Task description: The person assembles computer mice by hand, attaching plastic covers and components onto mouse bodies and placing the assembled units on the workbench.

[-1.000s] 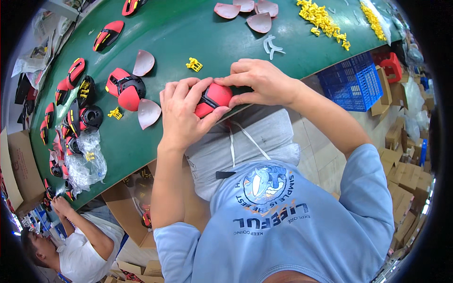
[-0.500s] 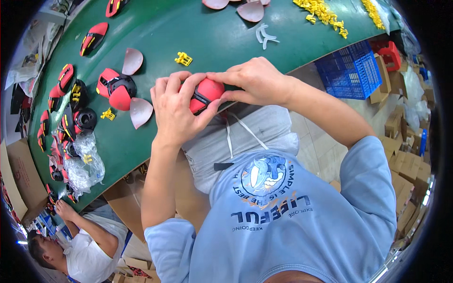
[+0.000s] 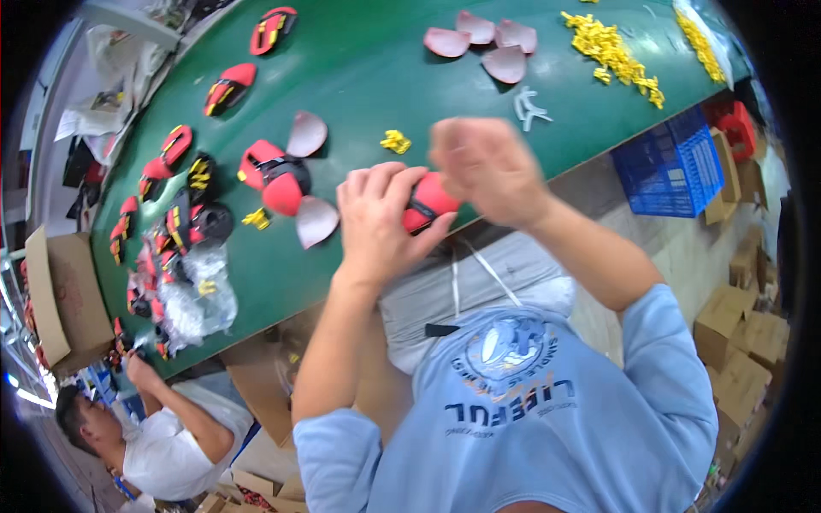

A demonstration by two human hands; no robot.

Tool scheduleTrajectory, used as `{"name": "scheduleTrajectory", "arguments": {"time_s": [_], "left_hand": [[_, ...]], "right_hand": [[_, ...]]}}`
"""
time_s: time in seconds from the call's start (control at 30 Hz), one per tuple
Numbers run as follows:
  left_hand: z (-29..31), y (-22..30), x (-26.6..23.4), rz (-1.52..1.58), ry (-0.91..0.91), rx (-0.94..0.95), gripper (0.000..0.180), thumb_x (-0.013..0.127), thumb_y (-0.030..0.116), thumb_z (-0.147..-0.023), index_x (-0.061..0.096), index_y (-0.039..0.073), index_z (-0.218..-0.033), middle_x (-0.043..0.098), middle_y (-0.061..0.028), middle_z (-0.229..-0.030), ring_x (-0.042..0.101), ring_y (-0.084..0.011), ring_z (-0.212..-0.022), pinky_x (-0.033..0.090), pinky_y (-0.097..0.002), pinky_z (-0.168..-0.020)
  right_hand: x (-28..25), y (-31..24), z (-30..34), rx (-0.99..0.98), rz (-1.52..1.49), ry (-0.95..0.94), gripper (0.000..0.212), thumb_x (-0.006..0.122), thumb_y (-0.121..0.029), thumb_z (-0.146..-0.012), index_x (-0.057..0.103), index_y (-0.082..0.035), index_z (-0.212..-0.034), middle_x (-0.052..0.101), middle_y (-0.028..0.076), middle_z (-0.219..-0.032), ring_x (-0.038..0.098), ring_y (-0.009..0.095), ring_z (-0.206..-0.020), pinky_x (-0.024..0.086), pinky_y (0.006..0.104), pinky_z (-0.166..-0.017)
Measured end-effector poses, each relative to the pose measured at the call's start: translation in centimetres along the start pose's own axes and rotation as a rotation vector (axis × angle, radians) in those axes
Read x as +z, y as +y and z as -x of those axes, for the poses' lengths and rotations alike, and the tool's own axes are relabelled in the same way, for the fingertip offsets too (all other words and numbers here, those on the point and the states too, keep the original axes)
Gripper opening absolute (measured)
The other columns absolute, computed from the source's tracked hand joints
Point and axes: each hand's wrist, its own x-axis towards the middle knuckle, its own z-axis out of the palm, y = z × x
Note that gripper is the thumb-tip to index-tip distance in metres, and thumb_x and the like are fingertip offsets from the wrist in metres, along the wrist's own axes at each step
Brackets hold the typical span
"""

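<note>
My left hand [image 3: 376,214] is wrapped round a rounded red and black plastic part [image 3: 434,197] at the near edge of the green table. My right hand [image 3: 489,167] is just right of that part, smeared by motion, so its fingers cannot be made out. To the left lies a similar red and black assembly [image 3: 275,175], with a pale pink curved shell [image 3: 307,134] above it and another shell [image 3: 317,222] below. One small yellow clip [image 3: 395,141] lies beyond my left hand, and a second yellow clip [image 3: 255,219] is near the assembly.
Several finished-looking red and black pieces [image 3: 229,89] line the table's left side, beside clear plastic wrap [image 3: 198,295]. Pink shells [image 3: 505,64], white curved strips [image 3: 532,109] and a yellow clip pile [image 3: 609,50] lie far right. A blue crate [image 3: 671,167] stands below. A co-worker [image 3: 171,445] sits lower left.
My right hand has come off the red and black part, lifting and blurring. My left hand still grips it. The whole view has shifted, so the table contents appear further right and lower.
</note>
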Motion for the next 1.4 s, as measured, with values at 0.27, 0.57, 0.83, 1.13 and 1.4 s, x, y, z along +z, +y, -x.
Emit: {"name": "scheduleTrajectory", "arguments": {"time_s": [0.27,0.57,0.83,1.13,1.4], "left_hand": [[-1.0,0.3,-3.0,0.036,-0.111,0.022,0.065,0.093,0.048,-0.077,0.075,0.012,-0.128,0.067,-0.0126,-0.117,0.061,-0.0346,-0.106,0.051,-0.0468,-0.094],[-12.4,-3.5,-7.9,-0.325,0.348,0.113,0.055,0.085,0.048,-0.087,0.074,0.007,-0.122,0.069,-0.0168,-0.12,0.06,-0.0373,-0.115,0.045,-0.0517,-0.101],[8.4,-6.1,-12.1,-0.384,0.403,-0.42,0.017,0.079,0.02,-0.097,0.072,0.004,-0.099,0.072,-0.0105,-0.101,0.064,-0.0313,-0.097,0.046,-0.0439,-0.091],[3.5,-8.9,-12.7,-0.477,0.157,-0.25,0.053,0.07,0.009,-0.094,0.065,0.016,-0.146,0.062,-0.0218,-0.146,0.057,-0.0452,-0.127,0.045,-0.0532,-0.11],[-0.2,-12.9,-15.1,-0.54,-0.383,-0.177,0.077,0.078,0.012,-0.083,0.059,0.028,-0.156,0.048,-0.0151,-0.166,0.052,-0.0446,-0.137,0.045,-0.0533,-0.121]], "right_hand": [[-4.6,-1.0,4.8,0.018,0.305,0.081,0.047,0.051,-0.027,-0.118,0.051,-0.004,-0.076,0.047,-0.002,-0.071,0.038,0.007,-0.062,0.031,0.0296,-0.055],[-7.4,3.5,6.6,0.103,0.157,0.269,0.045,0.052,-0.024,-0.118,0.055,-0.003,-0.079,0.047,-0.002,-0.076,0.036,0.005,-0.064,0.027,0.0263,-0.056],[-5.1,1.7,3.3,-0.004,0.618,-0.018,0.024,0.068,-0.02,-0.107,0.068,0.001,-0.095,0.068,0.009,-0.086,0.061,0.019,-0.073,0.047,0.0337,-0.066],[7.5,6.9,-3.2,-0.348,1.098,-0.381,0.036,0.084,-0.029,-0.09,0.075,-0.018,-0.123,0.073,0.005,-0.114,0.069,0.029,-0.099,0.059,0.0415,-0.082],[5.2,7.1,-1.9,-0.339,0.95,-0.377,0.02,0.084,-0.022,-0.09,0.075,-0.009,-0.103,0.073,0.005,-0.11,0.064,0.03,-0.095,0.056,0.0426,-0.085]]}}
